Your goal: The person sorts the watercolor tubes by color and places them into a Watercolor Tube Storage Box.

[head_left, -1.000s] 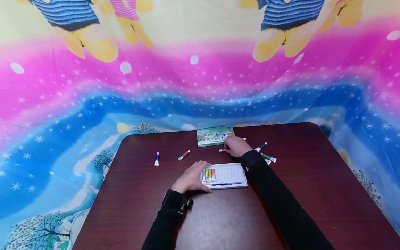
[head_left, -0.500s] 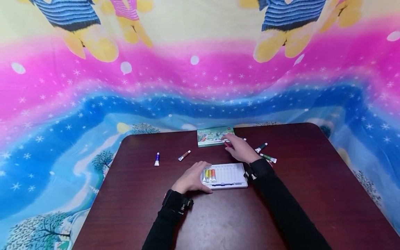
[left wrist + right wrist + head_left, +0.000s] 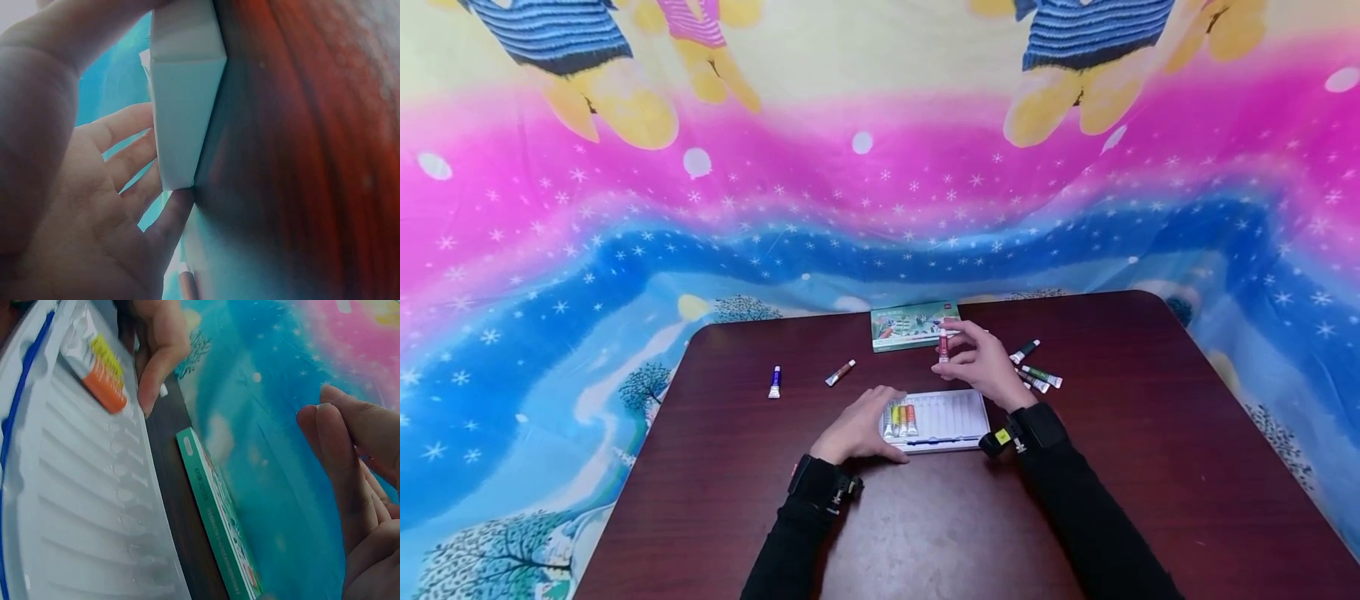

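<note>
My left hand (image 3: 857, 425) grips the left end of a white plastic tray (image 3: 955, 415), thumb along the near edge and fingers at the far edge. Several paint tubes (image 3: 901, 420), in yellow, orange and red tones, lie side by side in its left slots. A thin blue paintbrush (image 3: 943, 441) lies along the tray's near side. Above the tray's far right part, my right hand (image 3: 988, 367) pinches a red paint tube (image 3: 943, 346) between thumb and fingers, held upright with its white cap up. In the left wrist view the palm and fingers (image 3: 134, 172) lie against the tray's end.
A flat green box (image 3: 910, 329) lies at the table's back edge. Left of it are a blue tube (image 3: 775, 382) and a brown tube (image 3: 840, 373). Right of my right hand lie a dark tube (image 3: 1026, 351) and a green tube (image 3: 1042, 377), with another beside it.
My right hand has picked the red paint tube up from the table, drawn it back and turned it upright. My left hand stays on the tray.
</note>
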A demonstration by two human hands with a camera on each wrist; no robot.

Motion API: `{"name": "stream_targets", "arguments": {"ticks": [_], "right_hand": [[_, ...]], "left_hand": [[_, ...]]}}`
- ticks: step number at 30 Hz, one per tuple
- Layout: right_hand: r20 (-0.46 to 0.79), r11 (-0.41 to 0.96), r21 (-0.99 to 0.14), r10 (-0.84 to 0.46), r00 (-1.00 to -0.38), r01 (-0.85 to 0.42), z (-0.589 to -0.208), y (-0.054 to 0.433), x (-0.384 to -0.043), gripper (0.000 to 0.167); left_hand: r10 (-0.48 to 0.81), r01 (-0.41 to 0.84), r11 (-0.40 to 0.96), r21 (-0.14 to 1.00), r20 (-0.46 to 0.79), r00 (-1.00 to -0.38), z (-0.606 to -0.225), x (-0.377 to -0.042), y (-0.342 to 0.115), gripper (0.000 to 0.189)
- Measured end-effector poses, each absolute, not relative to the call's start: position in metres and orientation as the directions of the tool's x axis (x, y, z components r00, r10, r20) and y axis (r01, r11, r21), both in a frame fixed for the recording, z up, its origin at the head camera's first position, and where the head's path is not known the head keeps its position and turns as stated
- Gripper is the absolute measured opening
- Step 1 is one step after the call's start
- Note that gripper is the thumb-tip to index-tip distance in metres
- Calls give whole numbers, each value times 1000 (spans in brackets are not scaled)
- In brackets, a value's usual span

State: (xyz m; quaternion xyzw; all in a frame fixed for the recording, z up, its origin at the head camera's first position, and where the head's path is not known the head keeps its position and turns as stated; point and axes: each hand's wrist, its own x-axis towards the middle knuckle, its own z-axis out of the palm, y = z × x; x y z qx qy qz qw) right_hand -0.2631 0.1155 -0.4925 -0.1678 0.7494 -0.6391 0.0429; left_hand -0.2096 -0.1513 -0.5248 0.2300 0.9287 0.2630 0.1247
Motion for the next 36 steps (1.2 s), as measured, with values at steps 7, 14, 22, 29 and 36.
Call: {"name": "stream_targets", "arguments": {"ticks": [7,14,22,29,36], "right_hand": [[166,223,-946,-293,-942,-236,-496,117,-258,70],[169,382,-884,-276,-946,-269,-510,111,-241,63],[69,371,-899,-401,-913,-231,-526,89,-219,56],[76,468,-835,-422,-904,-288,-540,78,-220,51],[82,552,-758,-448,-890,-348,-543,80,-224,58]], "left_hand": [[488,351,761,545,-126,-864,-527,-210,-152,101],[489,349,763,544,-132,-862,-528,-210,-153,101],[492,358,759,544,-118,-862,-527,-211,-154,101],[504,358,742,567,-118,-856,-526,-210,-152,99],[494,352,752,557,-124,-860,-526,-210,-152,99]]}}
